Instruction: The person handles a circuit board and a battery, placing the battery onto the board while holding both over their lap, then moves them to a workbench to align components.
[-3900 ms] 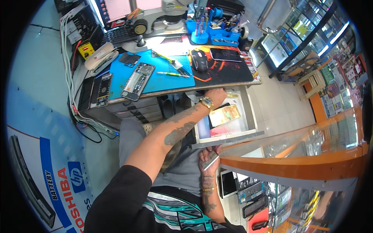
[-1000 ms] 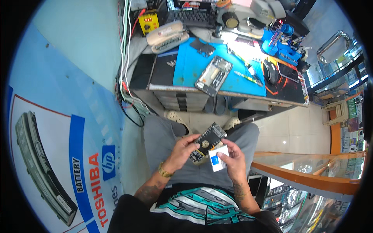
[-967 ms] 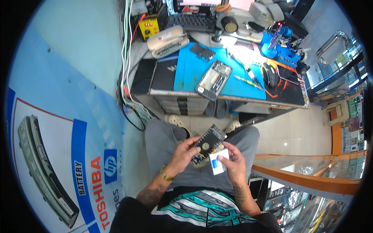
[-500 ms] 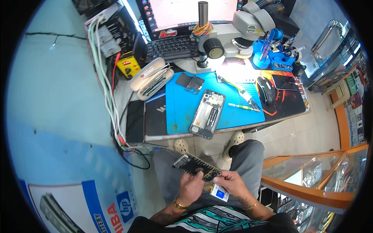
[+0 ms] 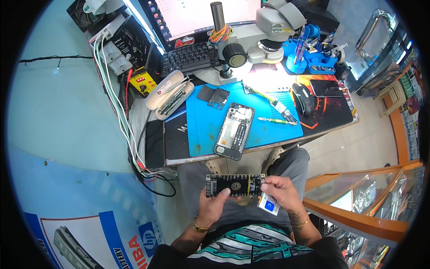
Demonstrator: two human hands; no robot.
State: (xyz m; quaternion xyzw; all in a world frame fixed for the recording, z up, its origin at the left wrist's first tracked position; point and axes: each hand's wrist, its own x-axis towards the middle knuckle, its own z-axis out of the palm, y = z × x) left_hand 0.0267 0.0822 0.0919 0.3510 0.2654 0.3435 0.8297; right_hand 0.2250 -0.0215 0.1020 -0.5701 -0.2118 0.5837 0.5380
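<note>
2 hands [image 5: 212, 209] hold a black circuit board [image 5: 236, 184] and a white pack [image 5: 268, 204].

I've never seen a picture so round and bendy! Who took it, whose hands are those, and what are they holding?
There's no robot, just somebody's own bare left hand and right hand. The picture comes from a wide camera worn on that person's head, looking down, so straight edges bend near the rim. The left hand holds a black circuit board. The right hand is at the board's right end, and holds a small white pack with a blue square. In front is a blue mat, with an opened phone shell lying mostly on it. Behind the mat stands a grey microscope.
</note>
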